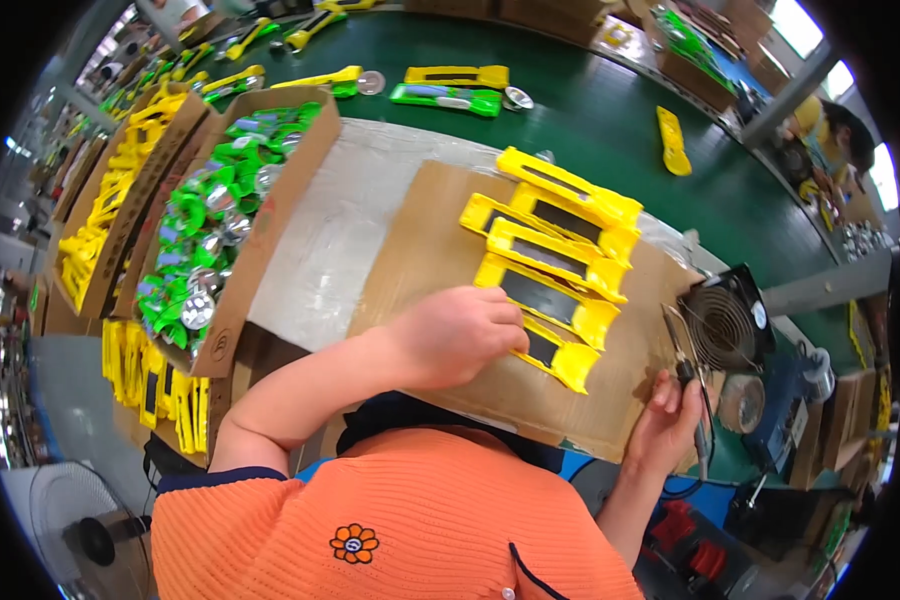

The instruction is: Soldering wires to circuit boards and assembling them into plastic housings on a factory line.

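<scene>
My left hand (460,335) is closed at the left end of the nearest yellow plastic housing (572,366), its fingertips partly hidden by the hand itself. Beyond it, several similar yellow housings (545,303) with dark rectangular insets lie overlapping in a row on a brown cardboard sheet (410,250). At the sheet's right edge, my right hand (664,422) has its fingers curled round a soldering iron (684,372). The iron's metal tip points away from me, and its cable hangs down beside the hand.
Left stand a carton (288,190) of green parts with silvery discs and a carton (120,225) of yellow parts. A small black fan (727,318), a tape roll (742,402) and a blue box (776,410) sit right. Yellow and green pieces lie on the green belt (560,60); a person works far right.
</scene>
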A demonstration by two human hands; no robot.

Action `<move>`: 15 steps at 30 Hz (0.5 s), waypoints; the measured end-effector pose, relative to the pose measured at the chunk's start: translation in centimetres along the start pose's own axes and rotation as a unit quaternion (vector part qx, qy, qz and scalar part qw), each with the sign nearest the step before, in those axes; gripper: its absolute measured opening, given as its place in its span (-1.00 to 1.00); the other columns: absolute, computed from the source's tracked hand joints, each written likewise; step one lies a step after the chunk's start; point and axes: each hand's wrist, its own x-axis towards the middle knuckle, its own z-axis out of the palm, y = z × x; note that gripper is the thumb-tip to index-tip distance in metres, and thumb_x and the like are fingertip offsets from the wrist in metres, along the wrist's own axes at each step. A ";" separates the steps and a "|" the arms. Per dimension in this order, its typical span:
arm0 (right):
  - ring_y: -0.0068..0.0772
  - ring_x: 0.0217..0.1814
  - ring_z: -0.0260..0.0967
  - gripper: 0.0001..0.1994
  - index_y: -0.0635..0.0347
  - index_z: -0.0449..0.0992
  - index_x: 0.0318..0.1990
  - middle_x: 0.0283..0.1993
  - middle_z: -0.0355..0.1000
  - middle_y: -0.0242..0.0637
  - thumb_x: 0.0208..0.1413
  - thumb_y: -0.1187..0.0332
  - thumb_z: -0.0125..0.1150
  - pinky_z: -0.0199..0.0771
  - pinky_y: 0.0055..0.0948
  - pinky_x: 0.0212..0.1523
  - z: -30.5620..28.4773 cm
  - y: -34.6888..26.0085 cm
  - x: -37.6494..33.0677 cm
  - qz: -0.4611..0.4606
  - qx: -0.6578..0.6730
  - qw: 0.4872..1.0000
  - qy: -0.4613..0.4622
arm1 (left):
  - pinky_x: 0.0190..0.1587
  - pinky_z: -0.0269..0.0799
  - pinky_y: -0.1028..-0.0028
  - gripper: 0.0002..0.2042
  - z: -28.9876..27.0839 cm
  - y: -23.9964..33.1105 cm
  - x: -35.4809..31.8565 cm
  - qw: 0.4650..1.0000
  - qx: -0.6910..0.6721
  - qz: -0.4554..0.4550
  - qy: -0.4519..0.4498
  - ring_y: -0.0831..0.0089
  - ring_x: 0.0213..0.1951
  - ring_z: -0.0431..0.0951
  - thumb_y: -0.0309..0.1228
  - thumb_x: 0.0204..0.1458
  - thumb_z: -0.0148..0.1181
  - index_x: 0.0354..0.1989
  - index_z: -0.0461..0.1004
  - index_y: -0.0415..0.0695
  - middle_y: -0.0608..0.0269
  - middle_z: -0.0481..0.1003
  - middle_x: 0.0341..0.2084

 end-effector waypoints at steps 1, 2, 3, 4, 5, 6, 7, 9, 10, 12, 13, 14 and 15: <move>-0.58 -0.53 0.13 -0.85 0.10 0.32 -0.37 -0.61 0.08 -0.50 0.30 0.41 0.05 0.44 -0.31 0.05 -0.7 0.6 0.3 0.005 0.019 1.000 -0.008 | -0.10 0.45 0.33 -0.83 0.6 -0.1 -0.5 1.000 0.010 0.000 0.018 0.26 -0.19 0.51 -0.51 -0.10 0.17 -0.29 0.54 -0.10 0.25 0.51 -0.30; -0.58 -0.54 0.13 -0.83 0.10 0.32 -0.38 -0.62 0.09 -0.51 0.30 0.40 0.07 0.47 -0.31 0.03 -1.1 0.6 0.3 -0.005 -0.012 1.000 0.022 | -0.10 0.44 0.32 -0.83 1.2 0.1 -0.6 0.999 0.023 -0.003 0.037 0.28 -0.19 0.52 -0.50 -0.10 0.18 -0.28 0.54 -0.09 0.26 0.51 -0.30; -0.59 -0.52 0.19 -0.81 0.13 0.31 -0.38 -0.61 0.17 -0.45 0.28 0.35 0.10 0.47 -0.42 -0.01 -1.0 0.4 0.0 0.008 -0.010 0.998 0.067 | -0.10 0.43 0.30 -0.84 1.5 0.3 -0.2 0.999 0.007 0.008 0.037 0.29 -0.18 0.52 -0.48 -0.09 0.18 -0.28 0.53 -0.09 0.26 0.51 -0.30; -0.59 -0.53 0.17 -0.76 0.09 0.29 -0.43 -0.63 0.15 -0.47 0.30 0.30 0.08 0.45 -0.41 0.03 -1.5 0.0 -0.1 0.016 -0.030 0.997 0.071 | -0.11 0.43 0.29 -0.84 1.6 0.3 -0.1 0.999 -0.007 0.019 0.039 0.30 -0.18 0.52 -0.46 -0.09 0.18 -0.28 0.52 -0.10 0.26 0.51 -0.30; -0.61 -0.53 0.11 -0.73 0.04 0.24 -0.47 -0.64 0.10 -0.50 0.32 0.28 0.05 0.41 -0.36 0.08 -2.3 0.0 0.0 -0.002 -0.032 0.999 0.041 | -0.11 0.43 0.29 -0.84 0.6 1.1 -0.3 0.999 -0.005 0.011 0.041 0.31 -0.17 0.52 -0.44 -0.07 0.18 -0.28 0.52 -0.10 0.26 0.51 -0.31; -0.61 -0.53 0.05 -0.71 0.01 0.19 -0.49 -0.64 0.05 -0.52 0.31 0.30 0.05 0.36 -0.33 0.13 -2.5 -0.1 0.0 0.000 -0.033 0.999 0.041 | -0.12 0.42 0.29 -0.85 -1.1 2.0 -0.6 0.999 -0.004 0.005 0.045 0.32 -0.17 0.51 -0.41 -0.06 0.18 -0.28 0.51 -0.10 0.26 0.50 -0.31; -0.62 -0.52 0.03 -0.70 0.02 0.18 -0.49 -0.64 0.01 -0.53 0.31 0.32 0.05 0.33 -0.33 0.17 -2.7 -0.2 0.2 0.000 -0.041 0.998 0.039 | -0.17 0.44 0.29 -0.86 -3.4 2.4 -1.4 0.998 0.002 0.001 0.061 0.28 -0.21 0.52 -0.42 -0.05 0.16 -0.30 0.51 -0.09 0.24 0.50 -0.33; -0.53 -0.47 0.14 -0.83 0.16 0.31 -0.38 -0.51 0.21 -0.39 0.24 0.35 0.08 0.31 -0.44 -0.10 0.3 -1.5 -0.9 -0.003 -0.020 0.999 0.047 | -0.22 0.46 0.27 -0.88 -9.4 1.2 -3.4 0.991 0.099 -0.048 0.074 0.22 -0.25 0.54 -0.44 -0.04 0.16 -0.30 0.52 -0.09 0.22 0.51 -0.35; -0.49 -0.47 0.19 -0.83 0.30 0.46 -0.21 -0.41 0.40 -0.31 0.15 0.37 0.15 0.27 -0.51 -0.35 2.4 -1.9 -1.7 -0.011 -0.001 0.997 0.071 | -0.26 0.48 0.23 -0.88 -12.1 0.0 -5.4 0.969 0.174 -0.106 0.138 0.17 -0.27 0.55 -0.47 -0.04 0.14 -0.31 0.53 -0.09 0.20 0.53 -0.36; -0.50 -0.46 0.20 -0.76 0.33 0.48 -0.12 -0.35 0.43 -0.29 0.13 0.37 0.17 0.26 -0.52 -0.35 1.3 -1.1 -1.0 0.001 0.007 0.999 0.042 | -0.22 0.52 0.21 -0.89 -18.3 -2.0 -9.8 0.855 0.329 -0.383 0.121 0.11 -0.26 0.58 -0.45 -0.01 0.11 -0.35 0.56 -0.12 0.09 0.55 -0.39; -0.49 -0.45 0.20 -0.77 0.33 0.48 -0.12 -0.34 0.43 -0.29 0.13 0.37 0.16 0.25 -0.52 -0.35 1.3 -1.1 -0.9 -0.001 0.005 1.000 0.025 | -0.23 0.53 0.19 -0.87 -21.0 -4.2 -13.9 0.770 0.453 -0.445 0.058 0.10 -0.27 0.59 -0.45 -0.01 0.11 -0.36 0.58 -0.12 0.06 0.56 -0.40; -0.49 -0.45 0.20 -0.77 0.32 0.48 -0.12 -0.34 0.43 -0.29 0.14 0.37 0.16 0.25 -0.52 -0.36 1.4 -1.1 -0.8 -0.008 -0.002 1.000 0.015 | -0.22 0.53 0.16 -0.85 -23.2 -4.4 -15.3 0.693 0.470 -0.547 -0.001 0.11 -0.24 0.60 -0.46 -0.02 0.10 -0.34 0.60 -0.11 0.08 0.58 -0.37; -0.49 -0.45 0.20 -0.77 0.32 0.48 -0.12 -0.34 0.43 -0.29 0.14 0.37 0.16 0.25 -0.52 -0.36 1.5 -1.0 -0.7 -0.006 0.001 1.000 0.013 | -0.18 0.53 0.15 -0.84 -24.9 -5.6 -17.8 0.656 0.459 -0.599 -0.029 0.11 -0.19 0.60 -0.47 -0.05 0.12 -0.32 0.61 -0.12 0.07 0.59 -0.35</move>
